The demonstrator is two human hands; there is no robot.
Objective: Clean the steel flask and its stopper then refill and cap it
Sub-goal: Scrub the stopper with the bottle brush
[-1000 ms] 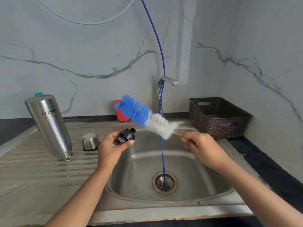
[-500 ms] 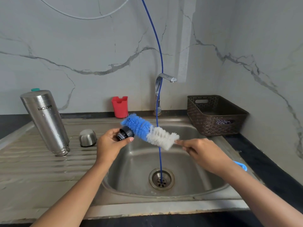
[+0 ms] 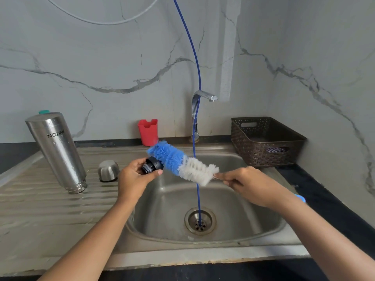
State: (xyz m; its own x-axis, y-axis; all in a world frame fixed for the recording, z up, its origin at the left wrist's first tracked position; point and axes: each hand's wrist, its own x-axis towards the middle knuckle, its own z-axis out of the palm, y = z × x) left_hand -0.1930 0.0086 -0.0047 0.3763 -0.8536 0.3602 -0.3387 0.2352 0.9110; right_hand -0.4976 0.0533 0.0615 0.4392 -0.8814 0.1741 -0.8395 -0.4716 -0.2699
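Observation:
My left hand (image 3: 134,179) grips the black stopper (image 3: 151,164) over the left rim of the sink basin (image 3: 233,216). In my right hand (image 3: 247,183) I hold the handle of a bottle brush (image 3: 180,162) with blue and white bristles; its blue end touches the stopper. The steel flask (image 3: 57,151) stands upside down, wet, on the ribbed drainboard (image 3: 40,209) at the left. Its steel cup cap (image 3: 108,170) sits upside down beside it.
The tap (image 3: 200,98) rises behind the basin, and a blue hose (image 3: 194,63) hangs down into the drain (image 3: 199,221). A red holder (image 3: 148,131) stands against the wall. A brown woven basket (image 3: 265,140) sits right of the sink. Dark counter borders the sink.
The brush came down from above the stopper until its blue end lay against it. My left hand stayed over the sink's left rim with the stopper.

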